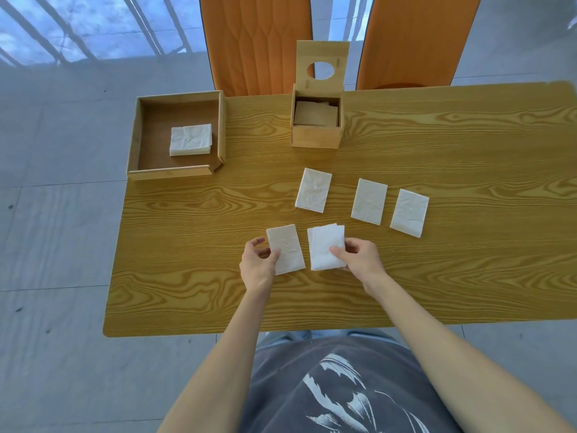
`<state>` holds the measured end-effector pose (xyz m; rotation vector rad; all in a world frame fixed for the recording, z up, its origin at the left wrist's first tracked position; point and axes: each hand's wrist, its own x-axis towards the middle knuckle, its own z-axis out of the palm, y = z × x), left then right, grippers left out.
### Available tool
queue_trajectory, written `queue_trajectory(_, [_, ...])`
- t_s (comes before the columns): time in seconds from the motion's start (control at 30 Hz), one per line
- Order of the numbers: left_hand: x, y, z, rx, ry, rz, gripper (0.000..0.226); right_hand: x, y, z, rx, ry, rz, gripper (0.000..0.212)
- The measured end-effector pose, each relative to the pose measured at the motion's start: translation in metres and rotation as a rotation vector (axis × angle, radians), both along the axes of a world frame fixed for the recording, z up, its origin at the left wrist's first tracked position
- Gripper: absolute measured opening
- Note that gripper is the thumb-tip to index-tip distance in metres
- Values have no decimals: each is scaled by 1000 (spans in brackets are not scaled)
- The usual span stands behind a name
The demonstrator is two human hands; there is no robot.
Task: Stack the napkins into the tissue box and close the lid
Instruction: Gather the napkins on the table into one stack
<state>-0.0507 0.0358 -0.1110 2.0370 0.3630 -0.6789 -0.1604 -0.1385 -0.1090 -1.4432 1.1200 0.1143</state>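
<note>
From my remote seat I look down on a wood-grain table [437,292] standing on a grey tiled floor [56,229], with 2 orange chairs [259,42] pushed in at its far edge. At the far left corner sits a shallow wooden tray [137,135] holding a small stack of napkins [191,139]. To its right, near the far edge, stands the tissue box [315,134], its lid [321,51] raised upright behind it, the round hole in the lid facing me; folded napkins already lie inside the box. 3 single napkins [313,190] lie in a loose row across the middle of the table, apart from each other and from the box. Nearer to me, the left hand [257,264] grips the lower left edge of another napkin [285,248], thumb on top and fingers [259,242] curled behind it. Just beside it, not touching, the right hand [362,257] clamps a thicker pile of napkins [326,246], thumb pressed on its face and fingers underneath. I cannot tell whether either bundle rests on the table or is raised slightly above it.
</note>
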Motion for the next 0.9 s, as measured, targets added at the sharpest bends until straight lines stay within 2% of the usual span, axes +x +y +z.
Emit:
queue_trajectory(0.07, [4, 3, -2, -62, 42, 39, 36, 4, 3, 2, 154, -83, -68, 18])
queue_trajectory(0.17, [8, 7, -3, -124, 102, 61, 30, 17, 12, 8, 329, -175, -132, 24])
queue_trajectory(0.23, [8, 8, -2, -156, 137, 62, 28, 25, 19, 10, 351, -185, -99, 31])
queue_trajectory(0.3, [9, 8, 0, -177, 153, 65, 24, 34, 28, 10, 326, -167, -23, 29])
queue_trajectory(0.4, [10, 9, 1, -211, 168, 91, 18, 46, 39, 5, 253, -104, 87, 18])
queue_trajectory(0.47, [10, 9, 0, -226, 179, 115, 18, 50, 45, 0, 146, -31, 153, 18])
queue_trajectory(0.63, [7, 3, 5, -354, 229, 127, 13, 55, 48, -4, -383, 156, 368, 41])
queue_trajectory(0.77, [6, -7, 9, -373, 254, 89, 39, 60, 43, -2, -425, 161, 347, 24])
queue_trajectory(0.9, [9, -17, 8, -329, 228, 39, 46, 59, 35, -3, -459, 212, 392, 31])
